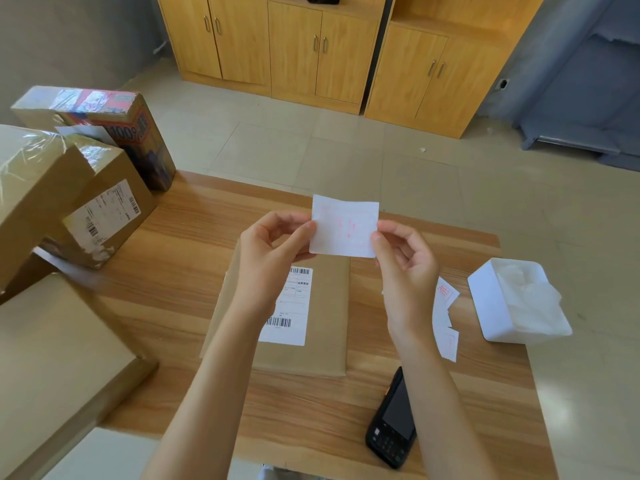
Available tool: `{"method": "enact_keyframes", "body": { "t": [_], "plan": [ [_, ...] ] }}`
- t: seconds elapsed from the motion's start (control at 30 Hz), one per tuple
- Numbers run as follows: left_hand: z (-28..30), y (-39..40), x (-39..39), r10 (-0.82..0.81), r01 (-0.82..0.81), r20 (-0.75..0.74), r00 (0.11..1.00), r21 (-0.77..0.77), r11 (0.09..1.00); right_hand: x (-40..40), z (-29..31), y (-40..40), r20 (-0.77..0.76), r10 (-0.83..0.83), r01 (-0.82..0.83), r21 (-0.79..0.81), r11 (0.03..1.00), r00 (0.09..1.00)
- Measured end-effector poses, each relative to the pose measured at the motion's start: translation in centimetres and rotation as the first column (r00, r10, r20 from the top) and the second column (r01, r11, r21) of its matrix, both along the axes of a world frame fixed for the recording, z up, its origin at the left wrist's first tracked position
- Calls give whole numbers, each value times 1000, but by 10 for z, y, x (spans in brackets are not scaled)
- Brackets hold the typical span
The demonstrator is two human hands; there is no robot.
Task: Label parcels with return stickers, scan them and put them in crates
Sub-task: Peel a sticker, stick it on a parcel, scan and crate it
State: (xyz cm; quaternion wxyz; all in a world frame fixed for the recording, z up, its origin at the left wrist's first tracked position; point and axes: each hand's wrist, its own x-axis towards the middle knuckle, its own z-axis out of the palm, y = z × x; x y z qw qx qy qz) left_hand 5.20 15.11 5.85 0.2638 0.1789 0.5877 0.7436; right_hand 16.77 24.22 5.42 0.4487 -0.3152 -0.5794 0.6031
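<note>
A white return sticker [344,226] with faint red print is held up above the table. My left hand [273,251] pinches its left edge and my right hand [405,261] pinches its right edge. Below them a flat brown parcel [325,306] lies on the wooden table [180,278], with a white shipping label [289,306] with barcodes on top. A black handheld scanner [393,420] lies face up near the table's front edge, right of my right forearm. More stickers [445,317] lie to the right of the parcel.
Several cardboard boxes [104,216] are stacked on the left side of the table, one large one [52,358] at the front left. A white box [516,303] with crumpled paper sits at the right edge. Wooden cabinets [311,53] stand across the tiled floor.
</note>
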Motion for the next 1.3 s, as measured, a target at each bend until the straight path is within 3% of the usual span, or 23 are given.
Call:
{"method": "enact_keyframes", "body": {
  "t": [0.27,0.5,0.7,0.97,1.3],
  "plan": [
    [-91,-17,8,1,-48,-134,991,-348,936,9,-86,-17,251,-25,58,-122,991,968],
    [-158,-38,28,-118,-4,-169,978,-589,808,30,-149,-42,542,35,51,-142,989,840],
    [-171,-42,34,-229,-7,-262,938,-672,740,34,-166,-55,653,-4,94,-102,990,757],
    [-177,-41,36,-360,-62,-386,850,-750,658,28,-163,-58,799,-45,-6,61,998,599],
    [-176,-36,43,-420,-134,-466,779,-778,614,21,-155,-50,909,23,-145,42,989,417]
  ]
}}
